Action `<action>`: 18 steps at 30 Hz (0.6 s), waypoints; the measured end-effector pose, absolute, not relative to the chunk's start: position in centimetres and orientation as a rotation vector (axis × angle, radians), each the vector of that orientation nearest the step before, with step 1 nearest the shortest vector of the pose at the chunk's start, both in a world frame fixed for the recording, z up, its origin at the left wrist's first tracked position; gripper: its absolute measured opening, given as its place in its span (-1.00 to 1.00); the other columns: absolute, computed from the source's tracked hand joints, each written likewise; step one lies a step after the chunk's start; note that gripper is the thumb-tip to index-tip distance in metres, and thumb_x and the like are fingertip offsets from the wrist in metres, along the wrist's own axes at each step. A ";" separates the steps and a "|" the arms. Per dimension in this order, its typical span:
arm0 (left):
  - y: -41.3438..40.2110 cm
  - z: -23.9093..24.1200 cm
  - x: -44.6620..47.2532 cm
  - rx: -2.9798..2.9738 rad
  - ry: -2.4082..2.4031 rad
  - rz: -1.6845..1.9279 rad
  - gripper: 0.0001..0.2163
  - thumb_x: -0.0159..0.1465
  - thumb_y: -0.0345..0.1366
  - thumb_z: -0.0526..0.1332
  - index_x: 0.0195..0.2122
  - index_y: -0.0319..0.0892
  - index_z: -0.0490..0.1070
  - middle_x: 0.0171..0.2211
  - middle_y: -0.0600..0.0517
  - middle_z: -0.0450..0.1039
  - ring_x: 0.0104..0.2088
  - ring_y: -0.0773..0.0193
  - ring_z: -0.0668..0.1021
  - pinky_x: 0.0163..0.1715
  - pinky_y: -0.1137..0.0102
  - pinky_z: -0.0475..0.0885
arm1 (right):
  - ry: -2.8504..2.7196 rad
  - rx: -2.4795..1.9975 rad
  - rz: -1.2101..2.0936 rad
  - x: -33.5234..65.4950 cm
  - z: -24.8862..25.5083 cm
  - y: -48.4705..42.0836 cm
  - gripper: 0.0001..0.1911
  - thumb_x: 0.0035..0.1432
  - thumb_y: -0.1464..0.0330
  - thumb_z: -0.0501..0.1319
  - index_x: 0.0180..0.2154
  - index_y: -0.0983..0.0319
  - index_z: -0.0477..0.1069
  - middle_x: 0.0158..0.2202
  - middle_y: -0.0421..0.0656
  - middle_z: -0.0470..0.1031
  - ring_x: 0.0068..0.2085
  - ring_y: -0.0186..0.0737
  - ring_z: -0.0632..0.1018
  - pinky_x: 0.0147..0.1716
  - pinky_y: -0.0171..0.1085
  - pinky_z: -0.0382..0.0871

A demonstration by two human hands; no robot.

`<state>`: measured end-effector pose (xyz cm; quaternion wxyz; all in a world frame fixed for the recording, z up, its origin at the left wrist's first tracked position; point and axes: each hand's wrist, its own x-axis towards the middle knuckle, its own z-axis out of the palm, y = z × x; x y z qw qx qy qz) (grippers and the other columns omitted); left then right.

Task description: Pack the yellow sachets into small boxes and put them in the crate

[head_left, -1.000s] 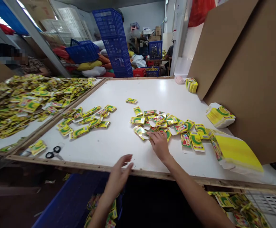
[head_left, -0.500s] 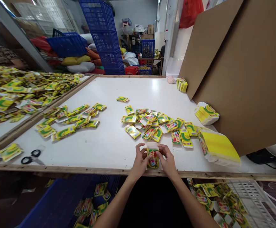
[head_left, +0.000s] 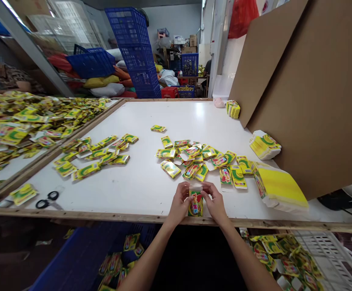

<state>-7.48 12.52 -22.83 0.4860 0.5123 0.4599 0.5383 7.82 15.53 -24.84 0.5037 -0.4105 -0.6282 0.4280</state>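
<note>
A small printed carton (head_left: 195, 205), green and yellow with red fruit and lettering, stands or leans at the table's front edge, its top end away from me. My left hand (head_left: 180, 201) grips its left side, and my right hand (head_left: 213, 201) grips the right side. Fingers of both hands curl over the top end, where the flap is partly hidden. Just beyond the hands lies a loose heap of similar cartons (head_left: 190, 167). Another group of cartons (head_left: 95, 155) is spread on the left of the white table (head_left: 139, 190).
Black-handled scissors (head_left: 47, 199) lie front left. Stacked flat cartons (head_left: 280, 184) stand at right beside leaning cardboard sheets (head_left: 321, 101). A wooden strip (head_left: 54, 145) separates a big carton pile (head_left: 18, 125). Below the table are a blue crate (head_left: 63, 258) and a white crate (head_left: 324, 246). A person sits far left.
The carton's pale top flap, upright and plainly visible before, is now mostly covered by my fingers, which have moved up and inward over the top end. The view has shifted slightly.
</note>
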 end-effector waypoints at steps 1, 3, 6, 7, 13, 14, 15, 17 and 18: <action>12.4 -22.7 -7.4 1.276 1.145 1.303 -0.73 0.17 -0.26 0.25 -0.10 -0.14 0.35 -0.21 -0.02 0.47 -0.19 0.22 0.52 -0.15 0.33 0.41 | -1.554 -0.973 1.016 7.9 -24.7 15.3 -0.76 0.20 0.26 0.14 -0.12 0.16 0.45 -0.24 -0.12 0.52 -0.20 -0.18 0.53 -0.20 -0.21 0.41; 12.1 -22.4 -7.4 1.340 1.210 1.284 -0.80 0.19 -0.23 0.22 -0.18 -0.18 0.42 -0.20 -0.05 0.49 -0.18 0.20 0.52 -0.13 0.33 0.41 | -1.633 -0.943 0.959 8.0 -24.3 14.9 -0.80 0.21 0.24 0.14 -0.23 0.16 0.49 -0.22 -0.11 0.53 -0.15 -0.16 0.52 -0.19 -0.22 0.40; 11.9 -22.3 -7.3 1.338 1.276 1.305 -0.82 0.20 -0.21 0.21 -0.26 -0.20 0.48 -0.21 -0.07 0.52 -0.18 0.18 0.53 -0.13 0.33 0.42 | -1.670 -0.975 0.882 8.0 -23.8 14.5 -0.79 0.21 0.24 0.14 -0.25 0.17 0.49 -0.23 -0.10 0.53 -0.17 -0.17 0.51 -0.20 -0.23 0.39; 11.9 -22.3 -7.3 1.320 1.294 1.311 -0.81 0.19 -0.21 0.22 -0.26 -0.20 0.49 -0.23 -0.07 0.53 -0.20 0.19 0.54 -0.16 0.34 0.42 | -1.675 -1.001 0.866 7.9 -23.7 14.4 -0.79 0.21 0.24 0.13 -0.24 0.18 0.48 -0.24 -0.10 0.53 -0.20 -0.18 0.51 -0.22 -0.23 0.39; 12.7 -22.6 -6.6 1.235 1.393 1.385 -0.83 0.14 -0.22 0.26 -0.33 -0.21 0.47 -0.41 0.02 0.51 -0.40 0.30 0.51 -0.36 0.44 0.40 | -1.613 -1.149 0.889 7.5 -23.6 15.1 -0.77 0.13 0.21 0.19 -0.25 0.22 0.46 -0.37 -0.15 0.53 -0.38 -0.24 0.47 -0.32 -0.27 0.37; 12.8 -22.6 -6.5 1.223 1.400 1.390 -0.83 0.14 -0.21 0.27 -0.34 -0.21 0.47 -0.44 0.04 0.50 -0.42 0.31 0.50 -0.38 0.45 0.39 | -1.596 -1.156 0.911 7.4 -23.5 15.3 -0.78 0.13 0.22 0.19 -0.27 0.23 0.46 -0.38 -0.16 0.53 -0.39 -0.24 0.47 -0.33 -0.28 0.37; 12.9 -22.7 -6.5 1.216 1.401 1.388 -0.83 0.14 -0.20 0.26 -0.35 -0.21 0.48 -0.45 0.04 0.50 -0.43 0.31 0.50 -0.39 0.45 0.39 | -1.588 -1.153 0.932 7.4 -23.4 15.4 -0.79 0.13 0.22 0.18 -0.29 0.23 0.45 -0.39 -0.16 0.53 -0.39 -0.25 0.47 -0.34 -0.28 0.36; 12.9 -22.9 -6.6 1.214 1.377 1.371 -0.81 0.15 -0.19 0.25 -0.33 -0.21 0.50 -0.42 0.02 0.52 -0.41 0.30 0.51 -0.36 0.43 0.41 | -1.589 -1.128 0.966 7.6 -23.4 15.5 -0.80 0.14 0.23 0.18 -0.32 0.22 0.45 -0.39 -0.17 0.53 -0.38 -0.24 0.48 -0.33 -0.28 0.36; 12.8 -23.1 -6.7 1.215 1.356 1.355 -0.80 0.16 -0.19 0.25 -0.31 -0.21 0.51 -0.39 0.00 0.53 -0.39 0.28 0.52 -0.34 0.42 0.42 | -1.592 -1.109 0.977 7.7 -23.5 15.4 -0.80 0.14 0.23 0.17 -0.33 0.22 0.46 -0.39 -0.16 0.53 -0.36 -0.23 0.49 -0.32 -0.28 0.36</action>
